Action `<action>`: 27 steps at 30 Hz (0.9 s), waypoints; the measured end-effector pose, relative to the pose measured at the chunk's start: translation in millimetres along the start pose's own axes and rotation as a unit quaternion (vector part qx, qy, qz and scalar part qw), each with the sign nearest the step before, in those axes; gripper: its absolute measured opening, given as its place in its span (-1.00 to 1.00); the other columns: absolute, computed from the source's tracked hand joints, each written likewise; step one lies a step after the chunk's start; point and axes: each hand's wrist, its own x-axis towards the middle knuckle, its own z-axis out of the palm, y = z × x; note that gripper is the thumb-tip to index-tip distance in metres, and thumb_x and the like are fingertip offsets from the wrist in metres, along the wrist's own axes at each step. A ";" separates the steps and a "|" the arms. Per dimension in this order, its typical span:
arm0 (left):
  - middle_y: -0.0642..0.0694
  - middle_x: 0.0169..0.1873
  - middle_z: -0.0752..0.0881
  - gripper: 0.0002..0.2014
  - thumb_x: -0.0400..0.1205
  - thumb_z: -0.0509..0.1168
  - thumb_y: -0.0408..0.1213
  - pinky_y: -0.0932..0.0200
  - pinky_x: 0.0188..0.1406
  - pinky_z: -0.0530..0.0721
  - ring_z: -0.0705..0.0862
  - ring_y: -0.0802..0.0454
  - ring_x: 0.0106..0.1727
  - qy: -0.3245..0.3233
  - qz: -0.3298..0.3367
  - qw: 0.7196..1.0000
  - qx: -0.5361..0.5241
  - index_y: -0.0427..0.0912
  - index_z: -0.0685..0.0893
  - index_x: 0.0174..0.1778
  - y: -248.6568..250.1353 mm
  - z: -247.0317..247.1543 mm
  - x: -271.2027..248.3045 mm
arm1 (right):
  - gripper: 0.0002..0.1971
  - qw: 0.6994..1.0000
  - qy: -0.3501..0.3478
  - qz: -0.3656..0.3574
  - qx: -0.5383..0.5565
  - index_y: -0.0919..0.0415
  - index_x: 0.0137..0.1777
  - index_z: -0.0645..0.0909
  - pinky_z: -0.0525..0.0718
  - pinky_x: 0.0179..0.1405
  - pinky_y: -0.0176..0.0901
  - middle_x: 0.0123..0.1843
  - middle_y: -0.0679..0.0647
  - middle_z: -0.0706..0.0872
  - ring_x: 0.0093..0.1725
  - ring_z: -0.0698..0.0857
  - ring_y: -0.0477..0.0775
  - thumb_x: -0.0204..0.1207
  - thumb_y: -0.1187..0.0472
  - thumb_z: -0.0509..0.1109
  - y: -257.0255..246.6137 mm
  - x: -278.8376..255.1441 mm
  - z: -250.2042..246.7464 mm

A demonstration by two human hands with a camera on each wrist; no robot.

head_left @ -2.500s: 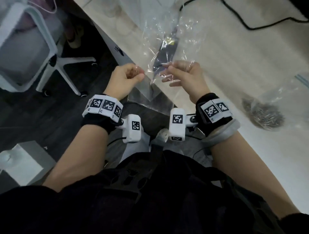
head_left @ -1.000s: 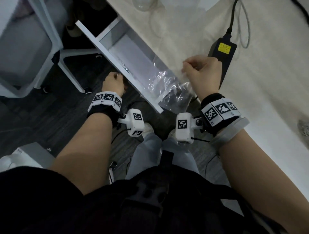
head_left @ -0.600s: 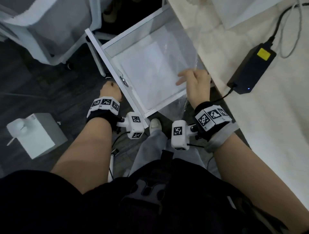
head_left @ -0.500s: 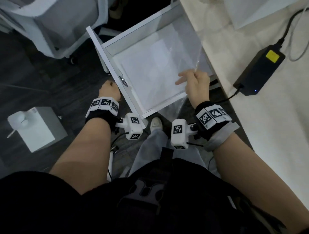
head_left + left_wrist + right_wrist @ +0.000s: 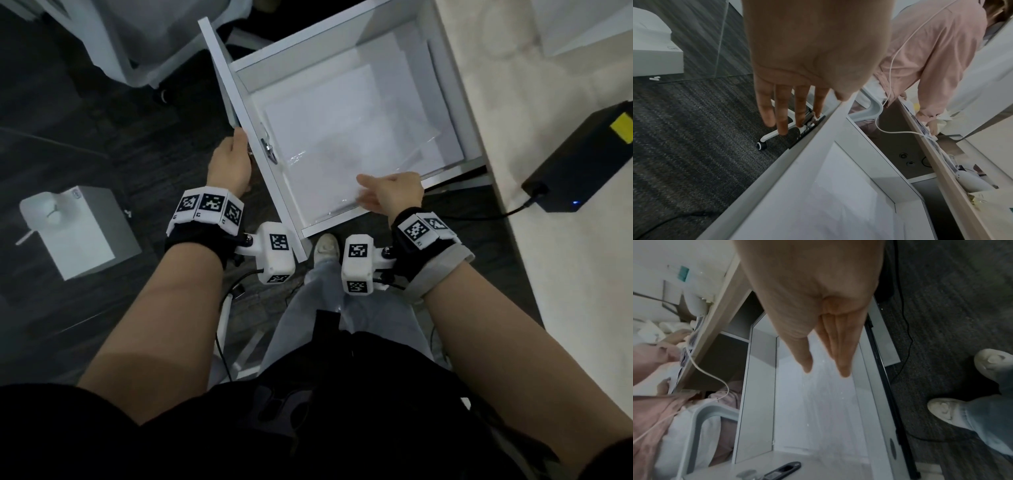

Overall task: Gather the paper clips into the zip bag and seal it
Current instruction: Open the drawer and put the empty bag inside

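Note:
A white drawer [image 5: 239,102] stands pulled out from under the desk. Clear plastic zip bags [image 5: 346,161] lie flat on its white bottom; their crinkled film also shows faintly in the right wrist view [image 5: 824,402]. My left hand [image 5: 236,147] is at the outer face of the drawer front, fingers [image 5: 781,123] straight down beside the lock's key and thumb on the top edge. My right hand [image 5: 364,192] hovers over the drawer's near corner, fingers [image 5: 842,366] straight and together, holding nothing. No paper clips are in view.
The beige desk [image 5: 548,274] runs along the right with a black power adapter [image 5: 582,161] and its cable. A white boxy device [image 5: 78,229] sits on the dark carpet at left. A chair base [image 5: 772,134] and a person in pink [image 5: 931,56] are beyond the drawer. My shoe [image 5: 325,245] is below it.
My left hand pulled the drawer out. My right hand carried the clear bag from the desk edge into the drawer, let it go and drew back with straight fingers.

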 end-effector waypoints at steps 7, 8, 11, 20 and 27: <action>-0.05 0.07 0.60 -0.58 0.66 0.14 0.00 0.10 0.20 0.55 0.59 0.01 0.13 -0.001 0.035 0.999 -0.041 -0.23 0.49 0.29 5.8 9.0 2.2 | -0.50 0.962 0.171 -0.130 -0.169 0.20 -0.60 0.35 0.52 -0.39 -0.16 -0.57 0.04 0.49 -0.55 0.46 0.05 0.50 0.08 0.45 -6.7 8.4 -14.3; -0.04 0.06 0.59 -0.59 0.66 0.15 -0.01 0.08 0.19 0.56 0.59 0.02 0.11 -0.006 0.036 0.999 -0.039 -0.22 0.48 0.30 5.7 10.0 2.7 | -0.59 0.956 0.178 -0.159 -0.172 0.19 -0.52 0.43 0.58 -0.30 -0.12 -0.49 0.03 0.55 -0.47 0.52 0.04 0.51 0.12 0.44 -9.1 11.5 -13.9; 0.01 0.03 0.55 -0.61 0.69 0.11 -0.03 0.16 0.09 0.49 0.54 0.08 0.06 -0.013 0.044 0.998 -0.034 -0.21 0.45 0.33 4.1 13.7 1.6 | -0.84 0.936 0.173 -0.218 -0.214 0.22 0.06 0.69 0.64 0.16 0.01 0.11 0.11 0.73 0.20 0.65 0.14 0.51 0.21 0.45 -16.0 23.4 -11.9; 0.03 0.09 0.50 -0.63 0.72 0.07 -0.12 0.75 -0.41 0.39 0.48 0.18 0.06 -0.011 0.057 0.997 -0.060 -0.24 0.40 0.38 -0.5 21.2 6.4 | -0.17 0.928 0.082 -0.126 -0.340 0.33 0.67 0.07 0.41 0.55 0.20 0.69 0.23 0.21 0.67 0.21 0.25 0.56 0.09 0.46 -32.5 72.8 1.7; 0.01 0.08 0.50 -0.64 0.73 0.07 -0.15 0.79 -0.41 0.38 0.47 0.20 0.03 -0.005 0.072 0.995 -0.065 -0.28 0.41 0.37 -0.3 21.2 3.2 | -0.66 0.935 0.116 -0.166 -0.290 0.28 0.40 0.53 0.42 -0.08 -0.41 0.40 0.24 0.60 0.32 0.65 0.17 0.67 0.41 0.17 -28.9 84.3 -4.2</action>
